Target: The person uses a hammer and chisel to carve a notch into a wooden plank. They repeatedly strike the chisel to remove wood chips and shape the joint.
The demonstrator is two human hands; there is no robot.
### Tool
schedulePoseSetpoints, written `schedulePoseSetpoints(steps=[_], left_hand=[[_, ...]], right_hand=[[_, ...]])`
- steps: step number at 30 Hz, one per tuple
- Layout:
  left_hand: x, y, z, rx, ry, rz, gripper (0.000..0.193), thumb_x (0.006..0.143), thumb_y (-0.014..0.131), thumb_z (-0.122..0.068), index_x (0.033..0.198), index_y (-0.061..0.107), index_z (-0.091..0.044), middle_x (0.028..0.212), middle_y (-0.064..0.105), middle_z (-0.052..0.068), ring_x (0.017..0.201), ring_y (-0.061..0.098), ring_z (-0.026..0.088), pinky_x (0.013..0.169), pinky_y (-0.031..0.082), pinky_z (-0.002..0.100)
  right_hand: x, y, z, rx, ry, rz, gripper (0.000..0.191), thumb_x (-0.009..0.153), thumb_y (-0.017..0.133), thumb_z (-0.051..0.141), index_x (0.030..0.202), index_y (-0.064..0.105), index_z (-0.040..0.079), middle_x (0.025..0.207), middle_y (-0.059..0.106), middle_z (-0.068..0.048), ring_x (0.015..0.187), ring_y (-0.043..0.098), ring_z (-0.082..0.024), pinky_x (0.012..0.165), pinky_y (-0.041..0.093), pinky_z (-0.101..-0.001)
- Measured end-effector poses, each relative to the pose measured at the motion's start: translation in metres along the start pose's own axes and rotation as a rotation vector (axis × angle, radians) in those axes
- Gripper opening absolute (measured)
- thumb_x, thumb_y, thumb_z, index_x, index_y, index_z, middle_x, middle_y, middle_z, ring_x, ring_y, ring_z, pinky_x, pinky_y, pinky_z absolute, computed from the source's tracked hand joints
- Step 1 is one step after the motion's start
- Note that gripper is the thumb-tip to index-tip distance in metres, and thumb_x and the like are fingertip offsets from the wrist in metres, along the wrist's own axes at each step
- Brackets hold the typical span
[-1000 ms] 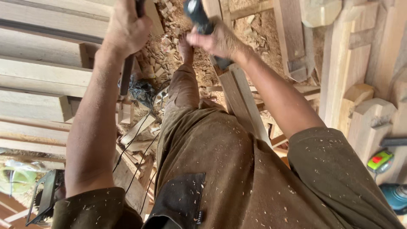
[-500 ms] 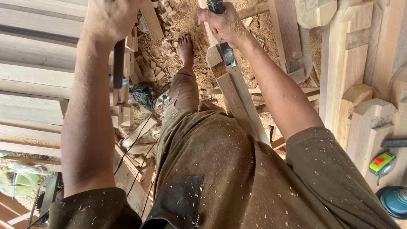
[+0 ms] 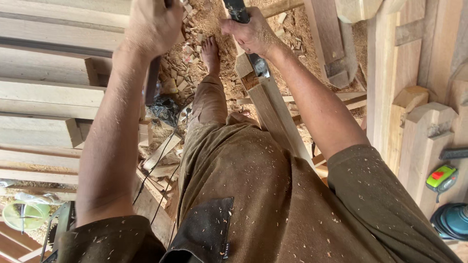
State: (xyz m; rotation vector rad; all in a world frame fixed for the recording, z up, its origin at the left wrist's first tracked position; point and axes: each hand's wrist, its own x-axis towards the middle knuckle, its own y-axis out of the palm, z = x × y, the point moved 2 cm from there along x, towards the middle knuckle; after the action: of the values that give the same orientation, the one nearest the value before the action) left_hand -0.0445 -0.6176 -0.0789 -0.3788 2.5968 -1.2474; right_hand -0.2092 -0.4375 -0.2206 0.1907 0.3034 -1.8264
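Chisel (image 3: 246, 29): dark handle gripped in the right hand (image 3: 251, 33), blade angled down into the end of the beam (image 3: 273, 114), near the top centre of the view.
Beam: long pale timber running from beside the person's thigh out toward the bare foot (image 3: 210, 51); a notch is cut at its far end, where the blade sits.
Right hand: fingers wrapped tight round the chisel handle, steadying it on the cut.
Left hand (image 3: 152, 24): fist closed round a dark-handled tool (image 3: 152, 80); its head is out of view above, so I cannot tell its kind. It looks like a striking tool, raised.
Step in hand: by the look of it, chopping out the notch, with the chisel seated and the left arm lifted.
Next move calls for: a square blow on the handle top while the right hand keeps the blade's angle, judging from the pose.
In the way: the foot lies close beyond the notch, in line with the blade; a slip there could be risky.
Floor (image 3: 195, 78): thick with chips, offcuts and sawdust; a dark cord (image 3: 158, 163) trails past the left knee.
Left side: stacked planks (image 3: 44, 97).
Right side: shaped posts (image 3: 424, 131), a green and red tool (image 3: 441, 178) and a blue power tool (image 3: 451, 219), well apart from the work.
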Motion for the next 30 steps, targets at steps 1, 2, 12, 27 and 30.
schedulePoseSetpoints(steps=[1, 2, 12, 27, 30], left_hand=[[-0.002, 0.009, 0.0, -0.022, -0.19, 0.185, 0.03, 0.093, 0.045, 0.007, 0.12, 0.055, -0.001, 0.078, 0.064, 0.016, 0.055, 0.064, 0.023, 0.045, 0.058, 0.04], [-0.006, 0.017, 0.001, -0.042, -0.382, 0.367, 0.038, 0.093, 0.04, 0.006, 0.128, 0.053, 0.0, 0.079, 0.062, 0.016, 0.054, 0.065, 0.023, 0.043, 0.059, 0.041], [-0.048, 0.038, 0.004, -0.215, -0.211, 0.103, 0.01, 0.096, 0.053, -0.003, 0.105, 0.053, 0.003, 0.074, 0.056, 0.008, 0.057, 0.056, 0.019, 0.049, 0.051, 0.037], [-0.132, 0.023, -0.104, -0.364, -0.102, 0.062, 0.011, 0.099, 0.061, -0.009, 0.099, 0.051, -0.003, 0.063, 0.047, 0.002, 0.052, 0.049, 0.013, 0.048, 0.044, 0.034], [-0.142, 0.017, -0.117, -0.353, -0.078, 0.056, 0.012, 0.101, 0.061, -0.009, 0.098, 0.051, -0.003, 0.063, 0.049, 0.001, 0.052, 0.05, 0.012, 0.048, 0.044, 0.035]], right_hand=[[-0.001, 0.0, 0.0, -0.029, 0.048, 0.005, 0.056, 0.094, 0.069, 0.067, 0.093, 0.072, 0.011, 0.053, 0.047, 0.006, 0.043, 0.05, -0.007, 0.043, 0.047, -0.032], [-0.004, -0.001, 0.001, -0.057, 0.089, 0.016, 0.055, 0.093, 0.068, 0.066, 0.09, 0.071, 0.012, 0.053, 0.046, 0.006, 0.042, 0.049, -0.008, 0.044, 0.047, -0.0332], [-0.114, -0.005, 0.026, -0.18, -0.334, -0.04, 0.035, 0.103, 0.067, 0.046, 0.096, 0.065, 0.012, 0.08, 0.065, -0.001, 0.075, 0.067, -0.01, 0.067, 0.062, -0.0281], [-0.168, -0.005, 0.0, 0.034, -0.562, -0.2, 0.021, 0.102, 0.067, 0.03, 0.095, 0.066, 0.01, 0.087, 0.067, -0.004, 0.078, 0.065, -0.012, 0.073, 0.06, -0.0328], [-0.167, -0.01, 0.007, -0.074, -0.558, -0.136, 0.015, 0.096, 0.066, 0.025, 0.092, 0.068, 0.011, 0.085, 0.067, -0.005, 0.072, 0.062, -0.012, 0.065, 0.057, -0.0317]])
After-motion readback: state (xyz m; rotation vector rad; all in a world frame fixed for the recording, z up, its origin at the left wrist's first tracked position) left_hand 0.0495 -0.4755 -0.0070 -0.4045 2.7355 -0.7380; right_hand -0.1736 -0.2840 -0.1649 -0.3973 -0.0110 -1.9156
